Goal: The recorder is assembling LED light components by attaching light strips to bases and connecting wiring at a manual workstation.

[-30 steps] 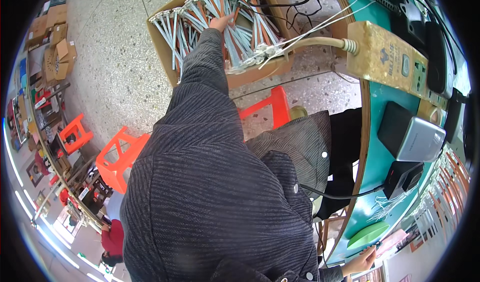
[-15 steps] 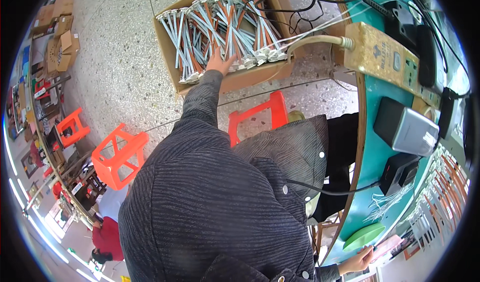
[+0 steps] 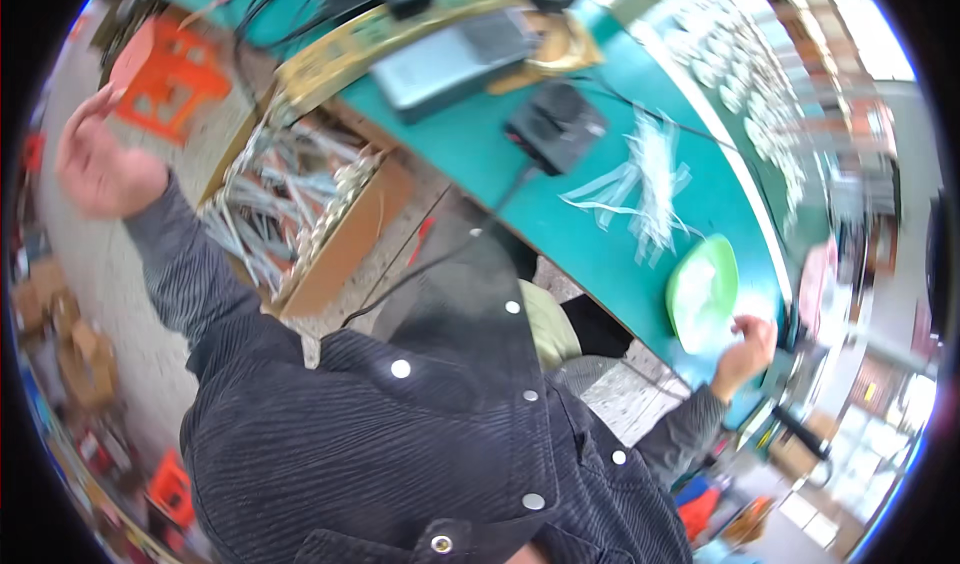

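Your left hand (image 3: 100,169) is raised, fingers loose and empty, above the cardboard box of cables (image 3: 300,214); your right hand (image 3: 748,349) braces on the desk (image 3: 560,234) beside the green dish (image 3: 700,289), grip unclear

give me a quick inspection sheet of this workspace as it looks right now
surface: teal bench top, partly bare.
job's things: cardboard box on the floor holding pale cable bundles; green dish by the bench edge.
clutter: clear plastic strips, grey device, small black box on the bench.
grips: left hand raised beside the box, open, empty; right hand at the dish, grip unclear.
cables: black lead hanging off the bench.
surroundings: orange stool, speckled floor.
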{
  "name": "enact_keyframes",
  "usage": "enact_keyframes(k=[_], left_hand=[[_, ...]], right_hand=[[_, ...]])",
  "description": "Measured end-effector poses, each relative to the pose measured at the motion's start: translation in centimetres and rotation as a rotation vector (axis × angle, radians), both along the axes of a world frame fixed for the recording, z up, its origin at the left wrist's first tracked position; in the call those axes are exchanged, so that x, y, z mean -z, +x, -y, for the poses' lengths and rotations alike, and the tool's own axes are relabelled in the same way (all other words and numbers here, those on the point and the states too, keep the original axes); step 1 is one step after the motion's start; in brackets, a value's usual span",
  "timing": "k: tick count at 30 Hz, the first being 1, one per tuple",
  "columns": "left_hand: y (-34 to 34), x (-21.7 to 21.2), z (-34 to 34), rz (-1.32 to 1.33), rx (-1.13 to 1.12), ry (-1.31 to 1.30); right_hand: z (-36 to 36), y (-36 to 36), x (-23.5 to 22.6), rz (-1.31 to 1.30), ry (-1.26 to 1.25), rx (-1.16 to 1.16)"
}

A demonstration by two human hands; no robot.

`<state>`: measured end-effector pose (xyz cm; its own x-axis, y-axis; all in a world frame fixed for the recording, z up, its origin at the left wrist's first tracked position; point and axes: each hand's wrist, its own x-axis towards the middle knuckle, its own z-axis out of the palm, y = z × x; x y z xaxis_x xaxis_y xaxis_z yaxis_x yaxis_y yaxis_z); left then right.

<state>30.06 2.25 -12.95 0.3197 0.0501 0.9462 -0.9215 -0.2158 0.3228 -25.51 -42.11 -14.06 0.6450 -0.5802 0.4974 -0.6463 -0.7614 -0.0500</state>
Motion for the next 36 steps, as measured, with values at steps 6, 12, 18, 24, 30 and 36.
enact_keyframes(k=[6, 12, 18, 24, 30, 36], left_hand=[[-10.8, -11.3, 16.5, -0.34, 1.352, -0.099], [-18.2, -15.5, 28.3, -0.277, 1.491, -0.129], [-29.9, -18.1, 37.0, -0.221, 1.61, -0.179], [-26.1, -15.0, 38.6, -0.325, 1.678, -0.353], [-19.2, -11.6, 38.0, -0.444, 1.592, -0.447], [-18.2, -11.7, 36.2, -0.472, 1.59, -0.558]], right_hand=[[-0.4, -0.1, 3.5, 0.548, 0.469, 0.176], [0.0, -1.4, 4.8, 1.044, 0.306, 0.095], [-0.5, 0.9, 3.3, 0.717, 0.352, 0.356], [0.2, -0.3, 4.1, 0.712, 0.575, 0.366], [4.8, 2.6, -2.9, 0.232, 0.438, 0.245], [23.2, 11.8, -3.7, 0.325, 0.145, 0.272]])
